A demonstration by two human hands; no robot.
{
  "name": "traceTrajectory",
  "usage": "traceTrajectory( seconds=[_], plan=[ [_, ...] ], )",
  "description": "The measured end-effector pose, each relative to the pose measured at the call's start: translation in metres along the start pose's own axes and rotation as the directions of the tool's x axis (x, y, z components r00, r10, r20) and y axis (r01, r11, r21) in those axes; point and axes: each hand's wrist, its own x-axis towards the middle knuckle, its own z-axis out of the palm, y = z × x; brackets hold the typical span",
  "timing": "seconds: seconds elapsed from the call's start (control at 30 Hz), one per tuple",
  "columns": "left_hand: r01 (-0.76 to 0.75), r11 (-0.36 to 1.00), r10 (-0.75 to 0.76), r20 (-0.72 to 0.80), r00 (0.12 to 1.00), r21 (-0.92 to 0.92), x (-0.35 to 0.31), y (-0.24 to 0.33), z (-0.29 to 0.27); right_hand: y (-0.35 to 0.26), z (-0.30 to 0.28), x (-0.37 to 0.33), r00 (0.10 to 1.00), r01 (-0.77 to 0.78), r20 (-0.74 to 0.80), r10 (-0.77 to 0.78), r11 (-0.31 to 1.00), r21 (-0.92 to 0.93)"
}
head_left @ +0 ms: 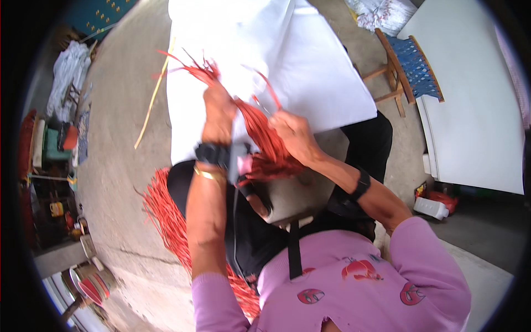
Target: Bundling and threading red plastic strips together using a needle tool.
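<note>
My left hand [219, 105] is closed round a bundle of thin red strands [264, 133]. The loose ends fan out above the fist, and the rest of the bundle droops to the right and down between my knees. Just right of the bundle, my right hand [290, 131] is closed, with a single red strand [269, 87] rising from its fingers. A small thin thing with a red tip [256, 100] shows by those fingers, too blurred to name. Beneath both hands a white sheet [326, 83] spreads out.
More long red strands [171, 221] lie in a heap beside my left leg. A yellow strip [152, 102] is on the concrete floor to the left. At the right stand a wooden stool with a blue woven seat [410, 66] and a large white panel [475, 99].
</note>
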Motion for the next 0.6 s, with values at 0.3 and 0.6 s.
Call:
traceTrajectory(
  seconds=[0.3,0.6],
  plan=[
    [0.116,0.989,-0.113,-0.032,0.993,0.09,0.02,-0.005,-0.028,-0.065,-0.066,-0.001,0.962,0.167,-0.227,-0.155,0.985,0.037],
    [-0.077,0.992,0.092,-0.151,0.984,0.103,0.042,0.008,-0.062,-0.028,-0.064,-0.084,0.84,-0.435,0.472,0.269,0.854,0.287]
  ],
)
